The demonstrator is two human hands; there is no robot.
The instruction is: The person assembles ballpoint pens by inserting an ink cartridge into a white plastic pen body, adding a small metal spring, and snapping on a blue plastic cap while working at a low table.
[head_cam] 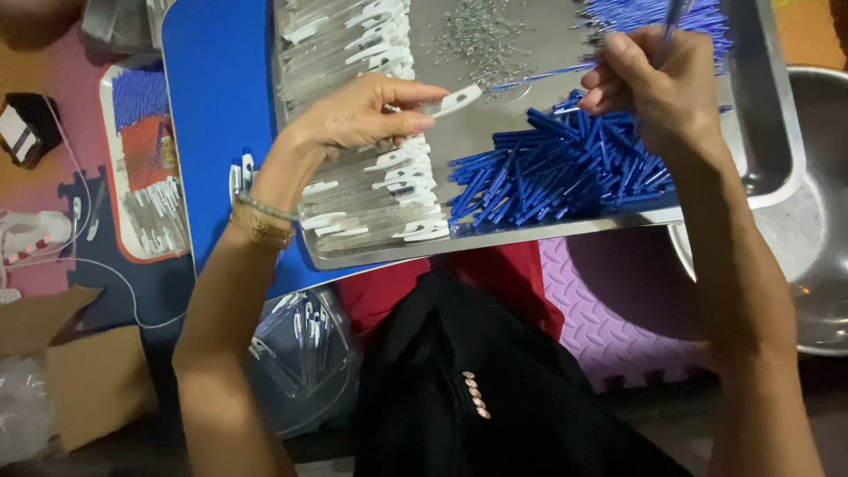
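Observation:
My left hand (367,113) holds a clear pen barrel with a white clip (455,101) over a metal tray (530,231). My right hand (658,84) pinches a thin blue pen refill (539,79) whose tip points toward the barrel's end. Below my left hand lies a row of clear barrels with white clips (389,190). A heap of blue refills (556,172) lies under my right hand, with more blue parts (649,16) at the tray's far edge. A scatter of small metal springs (481,35) sits at the tray's top middle.
The tray rests on a blue board (216,106). A big steel bowl (817,256) sits at the right. A smaller tray of pen parts (146,168) lies on the left, a clear bag of barrels (300,353) near my lap, cardboard (84,375) at lower left.

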